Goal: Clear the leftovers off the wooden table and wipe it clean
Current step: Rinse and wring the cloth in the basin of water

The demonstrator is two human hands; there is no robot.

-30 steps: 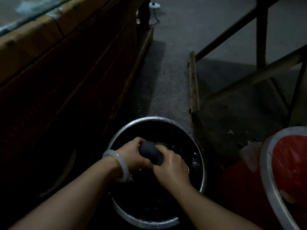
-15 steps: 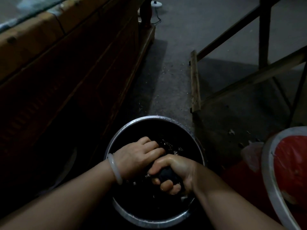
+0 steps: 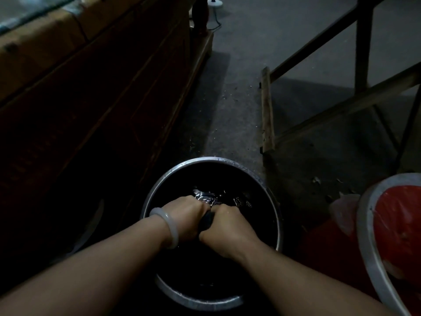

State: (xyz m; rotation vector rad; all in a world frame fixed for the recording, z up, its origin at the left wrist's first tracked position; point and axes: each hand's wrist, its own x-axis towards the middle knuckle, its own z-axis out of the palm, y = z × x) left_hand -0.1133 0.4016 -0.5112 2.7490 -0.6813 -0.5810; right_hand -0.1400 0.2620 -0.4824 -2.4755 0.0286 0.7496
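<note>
A round metal basin stands on the floor right below me, with dark rippling water inside. Both fists meet over its middle, knuckles up. My left hand, with a pale bangle on the wrist, and my right hand are shut on a dark wet cloth. Only a narrow strip of the cloth shows between the two fists. The wooden table rises at the left, its side panel dark; only its top edge is in view.
A red bin with a pale rim sits at the right edge, close to the basin. A wooden frame with slanted bars stands on the grey concrete floor ahead and to the right. A white plug and cord lie far back.
The fists have turned knuckles-up and pressed together on the cloth. One second ago a rounded lump of it showed between them; now only a thin strip does.
</note>
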